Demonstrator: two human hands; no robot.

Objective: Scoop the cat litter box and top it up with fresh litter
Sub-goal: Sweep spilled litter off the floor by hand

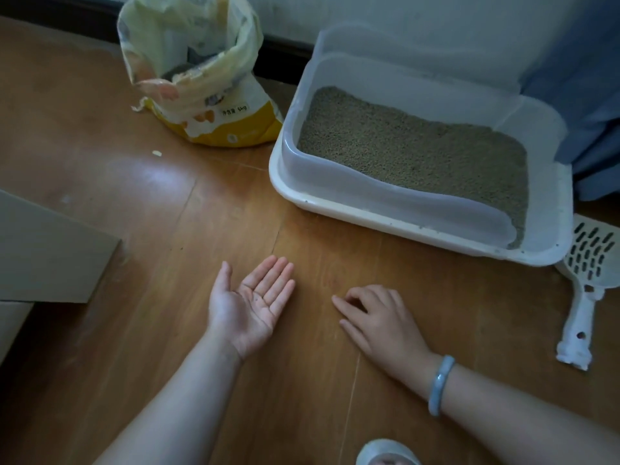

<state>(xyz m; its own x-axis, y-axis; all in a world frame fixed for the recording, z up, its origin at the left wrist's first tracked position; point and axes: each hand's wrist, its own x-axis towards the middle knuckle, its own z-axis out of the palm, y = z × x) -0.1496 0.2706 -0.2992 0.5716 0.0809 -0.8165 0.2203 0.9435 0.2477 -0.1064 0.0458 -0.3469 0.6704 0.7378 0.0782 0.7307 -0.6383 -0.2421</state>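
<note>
While both hands rest low over the wooden floor (167,203), nothing is held in either grip. The left hand (250,302) is turned palm up with its fingers spread flat; a few dark specks, perhaps litter grains, are seen on the palm. The right hand (379,318) is laid palm down, its fingers loosely curled against the floor and pinching nothing.

The litter scoop (585,286) is found to the right of the right grip, well apart from it, flat on the floor just beside the litter box's (385,214) near right corner. Its long axis runs toward and away from the person, handle nearest, slotted head farthest. The right hand is judged the nearer one for taking it. The open litter bag (201,95) stands ahead of the left grip, left of the box.
</note>
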